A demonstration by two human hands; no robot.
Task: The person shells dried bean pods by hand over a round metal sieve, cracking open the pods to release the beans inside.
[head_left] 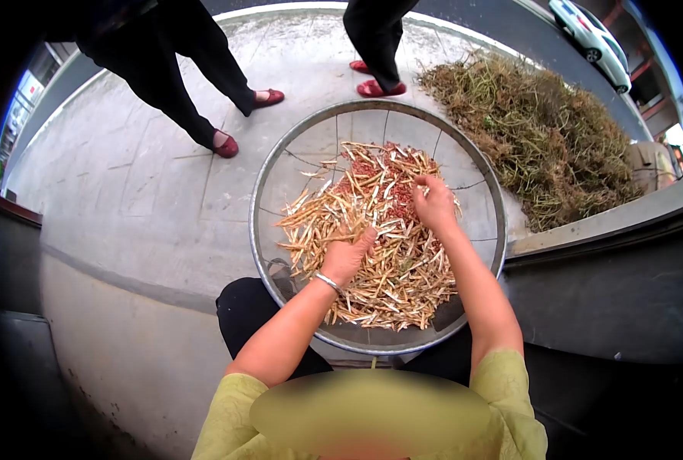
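Observation:
A large round sieve [259, 244] with a metal rim and wire mesh rests over my lap. Dry tan bean pods [387, 295] are heaped in it, with loose red beans [403, 201] showing among them at the far side. My left hand [344, 257], a bracelet on its wrist, is closed around some pods left of the middle; its fingertips are partly hidden by them. My right hand [434, 204] is above the red beans at the right, fingers curled in a pinch. Whatever lies between those fingers is too small to make out.
Beyond the sieve stand people in dark trousers [203, 69] and red shoes [269, 97]. A big pile of dried plants [541, 130] lies on the pavement at the right, beside a low ledge [594, 217]. A white car [593, 38] is on the road behind.

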